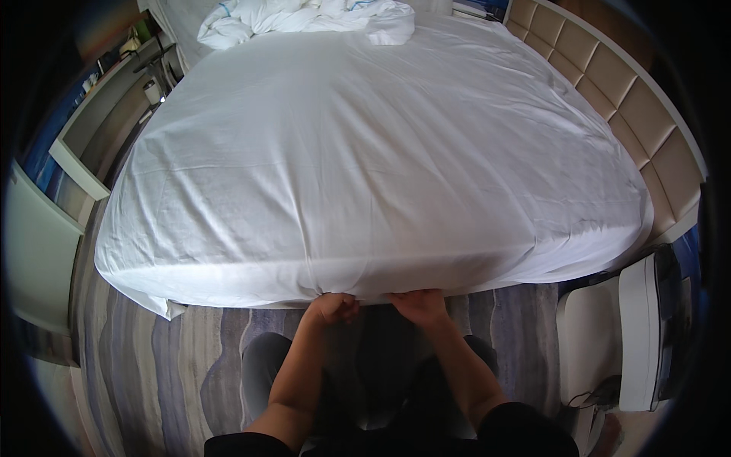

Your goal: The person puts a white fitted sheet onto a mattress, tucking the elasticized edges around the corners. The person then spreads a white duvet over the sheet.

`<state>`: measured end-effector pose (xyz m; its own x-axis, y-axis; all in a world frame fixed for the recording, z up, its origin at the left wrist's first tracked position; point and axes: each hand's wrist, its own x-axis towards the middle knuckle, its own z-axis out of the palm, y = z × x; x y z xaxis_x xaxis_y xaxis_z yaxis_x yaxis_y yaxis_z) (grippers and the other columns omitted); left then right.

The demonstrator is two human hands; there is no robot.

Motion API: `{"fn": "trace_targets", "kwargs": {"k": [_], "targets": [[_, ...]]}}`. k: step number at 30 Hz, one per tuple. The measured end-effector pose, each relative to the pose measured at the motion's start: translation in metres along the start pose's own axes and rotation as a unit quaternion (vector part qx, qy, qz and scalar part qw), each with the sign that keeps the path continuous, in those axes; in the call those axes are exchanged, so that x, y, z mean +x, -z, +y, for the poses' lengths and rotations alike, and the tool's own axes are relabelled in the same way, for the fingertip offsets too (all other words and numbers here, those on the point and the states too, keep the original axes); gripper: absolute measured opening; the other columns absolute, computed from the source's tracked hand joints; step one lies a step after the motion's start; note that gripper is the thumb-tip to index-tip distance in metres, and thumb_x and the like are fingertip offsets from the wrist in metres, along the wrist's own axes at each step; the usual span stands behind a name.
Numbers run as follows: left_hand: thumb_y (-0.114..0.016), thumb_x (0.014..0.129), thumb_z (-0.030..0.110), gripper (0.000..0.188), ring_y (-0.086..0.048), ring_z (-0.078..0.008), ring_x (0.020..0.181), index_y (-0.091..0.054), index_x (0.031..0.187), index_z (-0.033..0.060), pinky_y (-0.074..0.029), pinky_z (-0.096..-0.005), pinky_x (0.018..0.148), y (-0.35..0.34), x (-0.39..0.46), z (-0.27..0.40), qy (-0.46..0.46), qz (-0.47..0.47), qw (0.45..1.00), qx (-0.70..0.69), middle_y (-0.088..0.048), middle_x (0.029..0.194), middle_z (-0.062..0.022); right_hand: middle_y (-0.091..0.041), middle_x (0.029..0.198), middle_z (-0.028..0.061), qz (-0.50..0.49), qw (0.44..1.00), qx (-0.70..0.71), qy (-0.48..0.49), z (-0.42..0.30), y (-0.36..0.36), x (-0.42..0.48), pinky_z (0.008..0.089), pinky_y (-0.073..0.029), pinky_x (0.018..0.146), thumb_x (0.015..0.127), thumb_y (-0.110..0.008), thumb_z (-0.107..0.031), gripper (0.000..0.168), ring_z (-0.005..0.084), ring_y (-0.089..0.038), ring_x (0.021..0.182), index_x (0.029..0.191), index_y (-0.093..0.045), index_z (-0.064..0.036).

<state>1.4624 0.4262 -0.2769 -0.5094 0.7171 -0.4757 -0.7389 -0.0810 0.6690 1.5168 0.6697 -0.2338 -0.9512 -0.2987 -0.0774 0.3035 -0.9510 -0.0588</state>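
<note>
A white fitted-looking bed sheet [354,154] covers the wide mattress before me, with creases running across its top and down the near side. My left hand [337,308] is at the sheet's lower near edge, fingers curled in on the fabric, and a sharp fold rises from it. A short way to the right, my right hand [421,305] grips the same edge, its fingertips hidden beneath the cloth. A loose corner of the sheet hangs down at the near left of the bed.
A bunched white duvet [308,17] lies at the bed's far side. The tufted beige headboard [605,85] runs along the right. Nearby stands a white bedside unit [591,337] with a dark cord. Desk furniture [80,165] lines the left, above striped carpet [171,354].
</note>
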Motion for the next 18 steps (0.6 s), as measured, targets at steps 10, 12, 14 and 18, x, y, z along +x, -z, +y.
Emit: {"fn": "trace_targets", "kwargs": {"k": [10, 12, 14, 18], "targets": [[-0.050, 0.082, 0.019, 0.024, -0.058, -0.0291, 0.063, -0.062, 0.084, -0.0010, -0.046, -0.0374, 0.056, -0.058, -0.033, 0.019, 0.107, 0.146, 0.727, 0.662, -0.062, 0.076, -0.0153, -0.058, 0.114, 0.0104, 0.235, 0.958, -0.114, -0.114, -0.009, -0.012, -0.006, 0.0514, -0.036, 0.096, 0.091, -0.037, -0.046, 0.047, 0.0301, -0.054, 0.106, 0.115, -0.056, -0.010], [-0.051, 0.083, 0.020, 0.025, -0.060, -0.0307, 0.073, -0.063, 0.090, -0.0018, -0.048, -0.0400, 0.063, -0.103, -0.051, 0.040, 0.027, 0.080, 0.722, 0.687, -0.064, 0.084, -0.0163, -0.058, 0.116, 0.0129, 0.293, 0.914, -0.198, -0.198, -0.024, -0.012, -0.013, 0.0524, -0.040, 0.092, 0.091, -0.038, -0.045, 0.050, 0.0325, -0.055, 0.108, 0.116, -0.055, -0.006], [-0.052, 0.084, 0.020, 0.028, -0.063, -0.0323, 0.084, -0.063, 0.095, -0.0026, -0.050, -0.0426, 0.070, -0.137, -0.064, 0.060, -0.105, 0.017, 0.742, 0.662, -0.065, 0.091, -0.0173, -0.059, 0.112, 0.0165, 0.336, 0.855, -0.291, -0.267, -0.036, -0.007, -0.025, 0.0522, -0.045, 0.086, 0.090, -0.039, -0.043, 0.051, 0.0365, -0.056, 0.105, 0.114, -0.055, -0.001], [-0.054, 0.082, 0.014, 0.029, -0.057, -0.0252, 0.108, -0.061, 0.110, 0.0108, -0.044, -0.0403, 0.088, -0.142, -0.076, 0.063, -0.511, 0.142, 0.589, 0.610, -0.063, 0.110, -0.0109, -0.060, 0.102, 0.0223, 0.187, 0.255, -0.944, -0.095, -0.018, -0.068, -0.037, 0.0505, -0.048, 0.077, 0.086, -0.050, -0.032, 0.039, 0.0471, -0.056, 0.095, 0.105, -0.058, 0.000]]}}
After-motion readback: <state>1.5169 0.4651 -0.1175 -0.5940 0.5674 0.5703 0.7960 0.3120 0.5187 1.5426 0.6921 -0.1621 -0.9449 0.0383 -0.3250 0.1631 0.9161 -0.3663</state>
